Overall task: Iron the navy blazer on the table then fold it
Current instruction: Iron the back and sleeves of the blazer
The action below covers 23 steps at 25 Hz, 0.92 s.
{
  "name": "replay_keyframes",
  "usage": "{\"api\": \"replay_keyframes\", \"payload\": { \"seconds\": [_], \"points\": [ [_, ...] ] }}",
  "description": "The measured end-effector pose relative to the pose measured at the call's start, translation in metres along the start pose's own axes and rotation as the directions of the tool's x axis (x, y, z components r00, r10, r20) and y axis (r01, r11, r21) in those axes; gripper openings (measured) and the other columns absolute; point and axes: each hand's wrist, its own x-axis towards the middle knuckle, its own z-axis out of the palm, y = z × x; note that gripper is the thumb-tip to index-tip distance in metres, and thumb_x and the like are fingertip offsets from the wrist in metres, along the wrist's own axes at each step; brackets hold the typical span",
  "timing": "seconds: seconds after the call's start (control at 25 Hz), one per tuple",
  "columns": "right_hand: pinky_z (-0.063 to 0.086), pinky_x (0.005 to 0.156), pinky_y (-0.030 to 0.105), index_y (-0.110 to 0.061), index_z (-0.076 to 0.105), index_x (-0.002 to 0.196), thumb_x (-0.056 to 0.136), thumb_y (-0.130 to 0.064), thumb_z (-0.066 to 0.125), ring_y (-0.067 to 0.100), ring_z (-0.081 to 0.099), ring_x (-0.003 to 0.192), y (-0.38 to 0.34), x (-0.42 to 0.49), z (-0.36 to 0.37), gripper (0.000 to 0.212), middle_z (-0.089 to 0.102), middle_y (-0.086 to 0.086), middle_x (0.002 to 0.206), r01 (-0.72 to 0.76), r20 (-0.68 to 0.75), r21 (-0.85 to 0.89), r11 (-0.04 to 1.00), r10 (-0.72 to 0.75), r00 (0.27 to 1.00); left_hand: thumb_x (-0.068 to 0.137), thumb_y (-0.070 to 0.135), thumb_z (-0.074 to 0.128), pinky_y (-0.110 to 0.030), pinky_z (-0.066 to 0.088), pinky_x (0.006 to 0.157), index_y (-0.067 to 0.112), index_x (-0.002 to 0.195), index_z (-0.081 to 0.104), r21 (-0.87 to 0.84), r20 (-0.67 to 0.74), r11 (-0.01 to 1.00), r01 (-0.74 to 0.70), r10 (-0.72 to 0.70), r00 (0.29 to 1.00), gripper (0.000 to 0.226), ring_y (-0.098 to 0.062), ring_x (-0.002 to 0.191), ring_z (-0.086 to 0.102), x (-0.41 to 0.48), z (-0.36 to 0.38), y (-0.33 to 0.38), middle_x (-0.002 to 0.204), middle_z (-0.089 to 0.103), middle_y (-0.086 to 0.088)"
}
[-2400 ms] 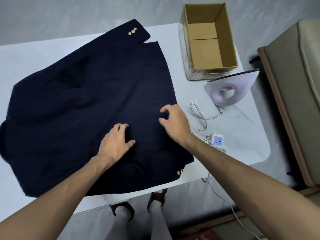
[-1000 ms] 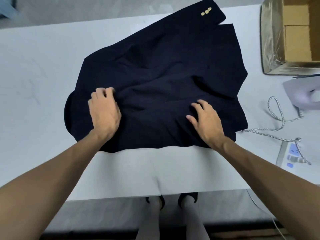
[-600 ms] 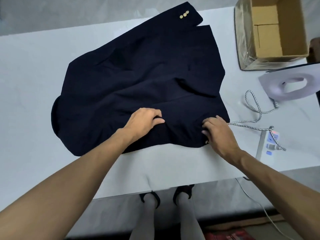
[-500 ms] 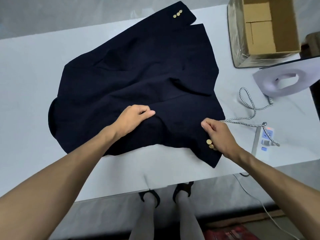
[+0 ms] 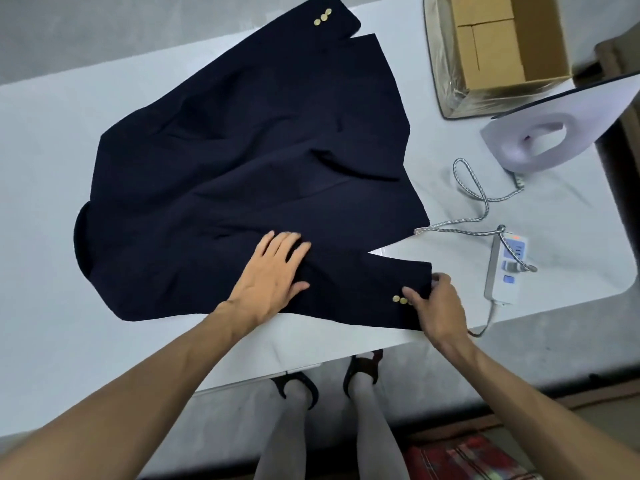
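Left hand (image 5: 268,275), fingers straight, is pressed on the navy cloth blazer (image 5: 242,150); beside it the cuff (image 5: 412,282) is pinched by the right hand (image 5: 438,306), its gold buttons (image 5: 396,298) partly covered.

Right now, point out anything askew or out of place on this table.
The blazer lies crooked and creased, its far cuff reaching past the table edge. The cord from the iron loops loose, reaching the blazer's edge.
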Motion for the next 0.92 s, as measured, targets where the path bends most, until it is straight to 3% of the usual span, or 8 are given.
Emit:
{"api": "replay_keyframes", "payload": {
  "seconds": [0.12,0.28,0.4,0.52,0.64,0.76,0.84,0.92],
  "points": [
    [0.04,0.07,0.035,-0.006,0.046,0.117,0.091,-0.012,0.058,0.031,0.058,0.089,-0.008,0.012,-0.003,0.029,0.062,0.011,0.102,-0.06,-0.039,0.069,0.996,0.063,0.997,0.083,0.052,0.069,-0.049,0.012,0.123,0.011,0.156,0.017,0.132,0.174,0.99,0.046,-0.069,0.982,0.099,-0.035,0.15,0.014,-0.009,0.009,0.0,0.16,0.017,-0.021],
    [0.036,0.087,0.029,-0.013,0.044,0.134,0.075,0.001,0.061,0.026,0.046,0.106,-0.03,0.009,0.004,0.062,0.048,0.011,0.124,0.171,-0.324,-0.13,0.977,-0.205,0.924,0.084,0.06,0.064,-0.049,0.007,0.123,0.013,0.158,0.005,0.043,0.185,0.971,0.236,-0.24,0.953,0.106,-0.041,0.151,-0.001,-0.018,0.006,-0.01,0.163,0.0,-0.023],
    [0.038,0.104,0.032,-0.017,0.054,0.134,0.087,-0.011,0.062,0.022,0.046,0.121,-0.08,0.008,0.042,0.048,0.047,0.008,0.136,0.62,-0.122,-0.313,0.719,-0.678,0.725,0.098,0.047,0.049,-0.048,0.014,0.122,0.01,0.153,0.031,-0.16,0.004,0.884,0.439,-0.445,0.896,0.068,-0.038,0.149,0.016,-0.034,-0.002,-0.05,0.16,0.021,-0.021],
    [0.016,0.119,0.047,-0.03,0.044,0.144,0.098,-0.044,0.048,0.03,0.023,0.144,-0.121,0.016,0.087,0.049,0.03,0.007,0.156,0.715,0.211,-0.441,0.543,-0.711,0.671,0.101,0.051,0.028,-0.048,0.012,0.122,0.021,0.156,0.027,-0.082,0.222,0.833,0.548,-0.52,0.825,0.062,-0.033,0.151,0.012,-0.045,0.004,-0.1,0.164,0.017,-0.014],
    [0.009,0.119,0.051,-0.039,0.036,0.147,0.096,-0.059,0.04,0.035,0.008,0.147,-0.126,0.027,0.102,0.055,0.014,0.006,0.162,0.664,0.228,-0.476,0.577,-0.648,0.726,0.097,0.059,0.019,-0.046,0.009,0.123,0.03,0.158,0.011,0.045,0.323,0.89,0.453,-0.442,0.837,0.068,-0.033,0.152,0.007,-0.057,0.021,-0.114,0.165,0.008,-0.012],
    [0.025,0.114,0.049,-0.031,0.036,0.148,0.095,-0.054,0.046,0.039,0.023,0.139,-0.147,0.049,0.087,0.058,0.021,0.018,0.157,0.55,0.054,-0.492,0.675,-0.607,0.793,0.098,0.053,0.03,-0.045,0.02,0.121,0.021,0.157,0.022,-0.015,0.123,0.945,0.326,-0.321,0.939,0.068,-0.034,0.147,0.022,-0.067,0.023,-0.1,0.162,0.018,-0.018],
    [0.021,0.117,0.047,-0.029,0.022,0.154,0.089,-0.059,0.054,0.039,0.015,0.143,-0.162,0.068,0.087,0.079,0.011,0.023,0.158,0.548,0.137,-0.611,0.572,-0.605,0.784,0.098,0.054,0.036,-0.045,0.022,0.121,0.02,0.157,0.017,0.02,0.048,0.986,0.164,-0.165,0.985,0.071,-0.033,0.148,0.021,-0.067,0.028,-0.09,0.163,0.013,-0.018],
    [0.012,0.12,0.048,-0.028,0.013,0.156,0.09,-0.061,0.049,0.037,0.007,0.147,-0.17,0.085,0.089,0.082,0.006,0.022,0.16,0.618,0.247,-0.672,0.409,-0.663,0.707,0.097,0.062,0.03,-0.048,0.009,0.123,0.022,0.156,-0.011,0.103,0.169,0.992,0.08,-0.096,0.981,0.082,-0.035,0.152,0.001,-0.064,0.036,-0.082,0.162,-0.014,-0.018]
  ]
}}
